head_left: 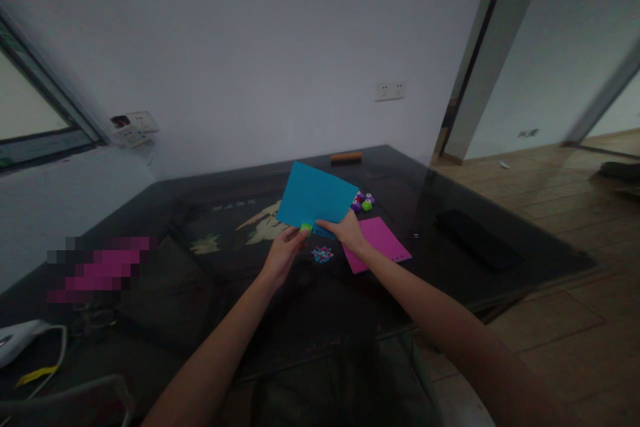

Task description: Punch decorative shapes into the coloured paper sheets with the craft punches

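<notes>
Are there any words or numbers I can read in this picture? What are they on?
None can be read.
Pale marks on the dark table, left of the blue paper: too blurred to read.
Blue paper, pink paper and wall sockets: no writing shows.

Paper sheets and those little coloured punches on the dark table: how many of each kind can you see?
Blue paper sheet, held by both hands: 1
Pink paper sheet, flat on the dark glass table: 1
Small green punch at the left hand: 1
Small punches clustered by the blue sheet: about 4, blurred
Total: about 7
</notes>
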The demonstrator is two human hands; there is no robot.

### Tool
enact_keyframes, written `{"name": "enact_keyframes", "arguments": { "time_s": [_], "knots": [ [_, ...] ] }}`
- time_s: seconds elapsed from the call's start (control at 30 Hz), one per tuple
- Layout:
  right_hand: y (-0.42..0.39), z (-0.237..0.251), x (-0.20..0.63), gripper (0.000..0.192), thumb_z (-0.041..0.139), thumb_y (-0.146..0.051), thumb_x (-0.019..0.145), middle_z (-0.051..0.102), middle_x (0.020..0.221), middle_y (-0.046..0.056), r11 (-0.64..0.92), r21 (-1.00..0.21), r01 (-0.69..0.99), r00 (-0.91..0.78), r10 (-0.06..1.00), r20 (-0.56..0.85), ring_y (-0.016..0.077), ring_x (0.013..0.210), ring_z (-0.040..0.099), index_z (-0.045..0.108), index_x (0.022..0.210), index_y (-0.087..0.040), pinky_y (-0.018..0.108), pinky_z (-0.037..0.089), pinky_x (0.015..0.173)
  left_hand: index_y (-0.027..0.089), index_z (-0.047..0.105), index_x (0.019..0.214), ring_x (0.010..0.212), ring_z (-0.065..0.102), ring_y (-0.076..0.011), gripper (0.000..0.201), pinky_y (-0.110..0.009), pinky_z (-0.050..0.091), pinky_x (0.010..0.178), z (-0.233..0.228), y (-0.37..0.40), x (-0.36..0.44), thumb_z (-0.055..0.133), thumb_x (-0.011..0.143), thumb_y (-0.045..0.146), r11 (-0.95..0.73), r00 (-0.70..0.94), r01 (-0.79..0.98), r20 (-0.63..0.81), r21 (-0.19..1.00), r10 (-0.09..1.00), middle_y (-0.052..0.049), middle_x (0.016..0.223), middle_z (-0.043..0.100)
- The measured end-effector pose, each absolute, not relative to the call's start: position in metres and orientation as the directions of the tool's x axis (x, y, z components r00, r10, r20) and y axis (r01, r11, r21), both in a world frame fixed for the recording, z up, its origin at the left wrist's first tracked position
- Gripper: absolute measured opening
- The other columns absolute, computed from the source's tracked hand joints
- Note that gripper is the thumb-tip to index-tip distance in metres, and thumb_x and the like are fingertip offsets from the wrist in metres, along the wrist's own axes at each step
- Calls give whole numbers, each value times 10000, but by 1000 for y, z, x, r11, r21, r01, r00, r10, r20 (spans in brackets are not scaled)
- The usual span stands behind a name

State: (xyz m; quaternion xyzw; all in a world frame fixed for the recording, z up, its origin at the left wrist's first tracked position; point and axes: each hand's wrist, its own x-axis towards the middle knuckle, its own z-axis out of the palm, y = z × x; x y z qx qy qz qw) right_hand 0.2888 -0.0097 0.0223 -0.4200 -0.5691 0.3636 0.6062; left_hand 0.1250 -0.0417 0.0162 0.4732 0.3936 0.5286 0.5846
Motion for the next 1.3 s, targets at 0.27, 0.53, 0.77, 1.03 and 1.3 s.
{"name": "enact_keyframes", "arguments": {
  "time_s": [0.27,0.53,0.77,1.03,1.3],
  "knots": [
    [-8,20,288,580,776,-293,547,658,1090,146,383,-923,36,91,919,385,261,1014,622,604,1070,-110,419,464,938,156,676,844,813,555,-150,260,-250,428,717,14,-40,126,751,648,309,-12,136,-307,56,952,989,-59,899,637],
    [-8,19,289,570,775,-294,554,653,1108,130,403,-915,22,72,912,403,255,1009,625,601,1069,-123,421,457,949,154,668,789,802,563,-152,256,-269,432,758,13,-39,127,760,620,323,-21,120,-305,61,952,991,-46,855,629],
    [-9,21,289,554,773,-300,555,656,1103,125,395,-918,34,73,915,397,260,1018,621,609,1057,-132,432,447,960,159,663,799,806,567,-162,280,-283,443,766,14,-40,127,755,617,350,-20,107,-272,51,962,993,-46,861,629],
    [-9,22,288,608,773,-300,540,650,1113,133,368,-929,30,83,925,370,261,1023,619,596,1096,-129,433,444,961,161,663,774,774,554,-157,250,-279,432,741,13,-40,125,750,627,344,-23,110,-257,53,966,992,-35,818,623],
    [-9,23,288,606,773,-316,545,645,1123,132,394,-919,17,66,917,394,261,1032,615,597,1092,-125,428,438,968,166,671,779,778,558,-154,239,-271,422,747,14,-40,125,743,634,342,-40,118,-256,72,966,990,-24,809,625]
  ]
}}
